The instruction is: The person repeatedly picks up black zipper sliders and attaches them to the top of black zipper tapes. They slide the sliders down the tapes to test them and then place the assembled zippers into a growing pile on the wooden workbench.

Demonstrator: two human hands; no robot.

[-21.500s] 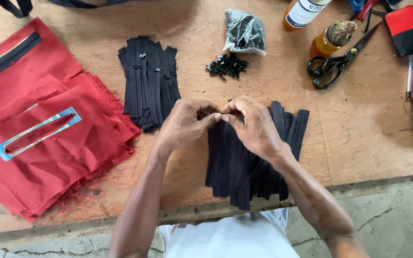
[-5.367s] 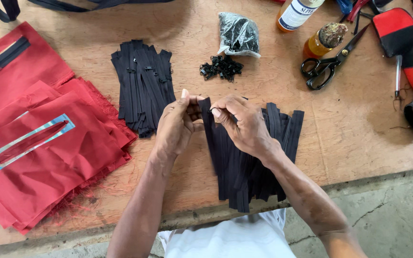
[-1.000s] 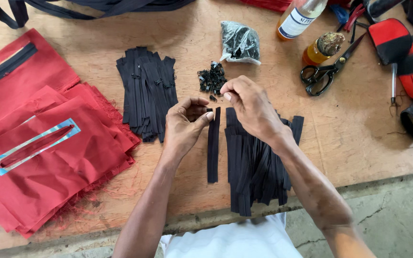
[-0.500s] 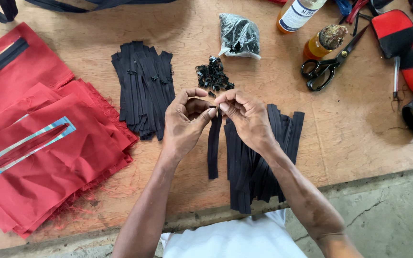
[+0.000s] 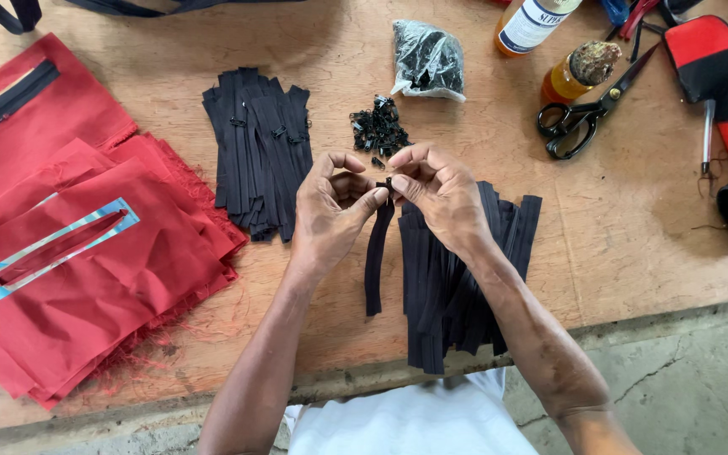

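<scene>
Black zipper strip (image 5: pixel 374 261) hangs from the fingertips of both hands, its top end pinched between them, its lower end lying on the wooden table (image 5: pixel 634 219). Left hand (image 5: pixel 330 211) closed on the strip's top with thumb and forefinger. Right hand (image 5: pixel 436 190) pinching a small black slider (image 5: pixel 388 181) at the same spot; slider mostly hidden by fingertips, and whether it is seated on the strip is hard to make out.

Just right of the strip, under the right wrist: pile of loose zipper strips (image 5: pixel 457 286), reaching the table's near edge. Left of the strip, beyond the left hand: second pile with sliders fitted (image 5: pixel 259 152). Just above the hands: heap of loose sliders (image 5: pixel 378 131); beyond it a clear bag of sliders (image 5: pixel 428 61).

Bare wood right of the loose pile up to the scissors (image 5: pixel 583 118). Red fabric panels (image 5: pixel 69 244) far left, cut off by the frame. Bottles and red tools at top right are cropped.
</scene>
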